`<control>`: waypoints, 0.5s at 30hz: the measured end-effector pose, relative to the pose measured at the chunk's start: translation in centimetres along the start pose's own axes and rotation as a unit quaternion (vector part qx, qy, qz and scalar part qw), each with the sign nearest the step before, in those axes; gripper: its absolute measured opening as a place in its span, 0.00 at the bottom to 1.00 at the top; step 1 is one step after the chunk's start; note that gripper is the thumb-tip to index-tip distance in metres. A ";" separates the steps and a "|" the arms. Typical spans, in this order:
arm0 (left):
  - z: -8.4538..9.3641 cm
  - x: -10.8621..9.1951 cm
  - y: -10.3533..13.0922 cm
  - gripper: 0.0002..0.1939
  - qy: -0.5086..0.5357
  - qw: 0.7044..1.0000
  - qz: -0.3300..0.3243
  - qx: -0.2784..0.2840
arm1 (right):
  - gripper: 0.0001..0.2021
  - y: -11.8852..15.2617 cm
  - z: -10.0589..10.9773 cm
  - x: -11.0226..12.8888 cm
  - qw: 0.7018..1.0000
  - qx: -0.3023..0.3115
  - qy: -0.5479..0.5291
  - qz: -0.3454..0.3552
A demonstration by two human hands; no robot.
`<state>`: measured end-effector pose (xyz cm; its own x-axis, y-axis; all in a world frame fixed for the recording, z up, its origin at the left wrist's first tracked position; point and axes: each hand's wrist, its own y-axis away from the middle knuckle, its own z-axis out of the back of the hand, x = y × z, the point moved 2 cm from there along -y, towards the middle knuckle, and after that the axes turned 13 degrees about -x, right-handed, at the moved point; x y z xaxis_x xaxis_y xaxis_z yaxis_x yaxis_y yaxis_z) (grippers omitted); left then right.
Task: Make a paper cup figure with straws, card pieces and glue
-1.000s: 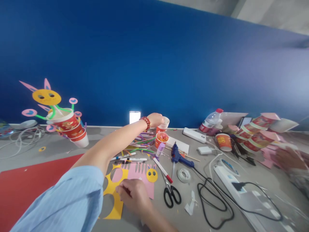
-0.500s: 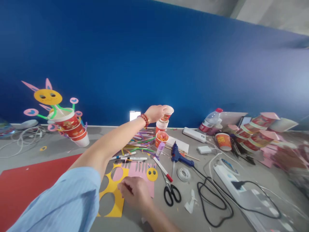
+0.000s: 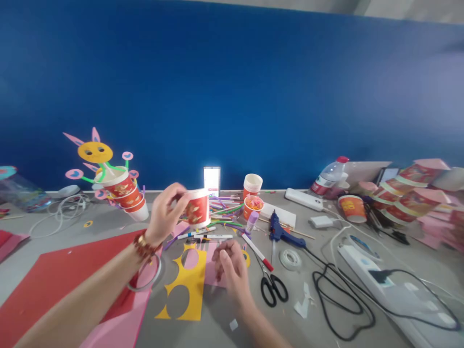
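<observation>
A red and white paper cup [image 3: 197,209] is held on its side in my left hand [image 3: 166,212], my fingers closed on its left end. It hangs above the pens [image 3: 213,236] and pipe cleaners. My right hand [image 3: 232,268] hovers over a pink sheet [image 3: 213,273], fingers half bent and apart, with nothing seen in it. Beside it lies a yellow sheet [image 3: 195,295] with round holes cut out. Behind stand a stack of paper cups [image 3: 253,182] and a cup with orange and pink bits [image 3: 253,205]. A purple glue stick [image 3: 251,221] stands in front of that cup.
Black-handled scissors [image 3: 274,289], a tape roll [image 3: 290,259] and a blue glue gun [image 3: 284,236] lie right of my hands. A cable runs to a power strip [image 3: 366,270]. A paper-cup figure [image 3: 125,193] stands at left, red paper [image 3: 72,275] before it.
My left hand has lifted the top cup off the stack and brought it left and nearer. My right hand has opened from a curled shape. The view has shifted left.
</observation>
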<state>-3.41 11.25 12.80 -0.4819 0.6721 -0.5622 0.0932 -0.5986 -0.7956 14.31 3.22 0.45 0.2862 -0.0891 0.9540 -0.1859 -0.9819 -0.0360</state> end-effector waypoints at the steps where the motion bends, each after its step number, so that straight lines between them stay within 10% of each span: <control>1: 1.1 -0.1 1.5 0.10 0.002 1.000 0.015 0.000 | 0.20 0.0 -0.2 -0.2 0.999 0.012 -0.026 -0.019; 5: 2.5 -0.2 7.5 0.04 0.032 0.989 0.095 0.108 | 0.28 1.1 -1.4 -0.9 0.992 0.112 -0.040 -0.030; 8: 2.2 0.0 10.9 0.15 0.084 0.976 0.194 0.059 | 0.26 1.9 -1.9 -1.2 0.991 0.133 -0.014 0.005; 15: 1.0 0.3 14.1 0.23 0.290 0.801 0.513 0.105 | 0.19 0.7 -0.8 1.0 0.951 0.133 0.250 0.122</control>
<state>-3.05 2.53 1.62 0.2459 -0.1679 -0.9547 0.0020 -0.9848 0.1737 13.75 2.52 1.59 -0.2298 -0.2942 0.9277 0.0735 -0.9557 -0.2849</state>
